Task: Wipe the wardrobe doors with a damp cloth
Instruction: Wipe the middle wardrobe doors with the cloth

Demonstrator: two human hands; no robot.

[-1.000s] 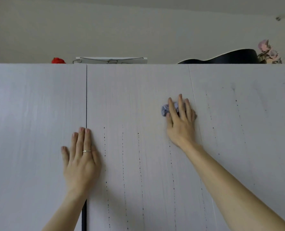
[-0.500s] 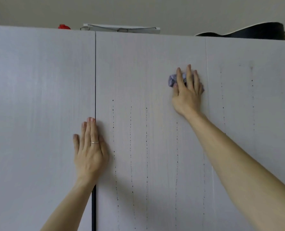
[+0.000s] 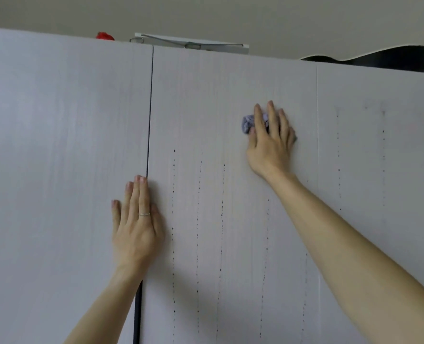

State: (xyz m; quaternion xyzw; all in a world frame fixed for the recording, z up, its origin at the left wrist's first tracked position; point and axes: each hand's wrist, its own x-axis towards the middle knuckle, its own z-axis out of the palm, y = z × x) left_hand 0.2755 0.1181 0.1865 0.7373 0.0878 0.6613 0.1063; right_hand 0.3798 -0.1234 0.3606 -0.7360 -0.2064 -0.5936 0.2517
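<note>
Pale grey wardrobe doors fill the view: a left door (image 3: 57, 170), a middle door (image 3: 218, 207) and a right door (image 3: 379, 170). My right hand (image 3: 270, 142) presses a crumpled bluish-grey cloth (image 3: 247, 124) flat against the upper right part of the middle door; most of the cloth is hidden under the fingers. My left hand (image 3: 137, 227), with a ring on one finger, lies flat with fingers together over the dark gap between the left and middle doors. Vertical trails of dark droplets run down the middle and right doors.
On top of the wardrobe sit a red object (image 3: 105, 36), a white flat box with metal wire hangers (image 3: 188, 43) and a black guitar-shaped case (image 3: 379, 59). A beige wall rises behind them.
My right hand with the cloth has slid a little down the middle door. The view has tilted, so the wardrobe top sits at a different height in the frame. My left hand stays on the gap.
</note>
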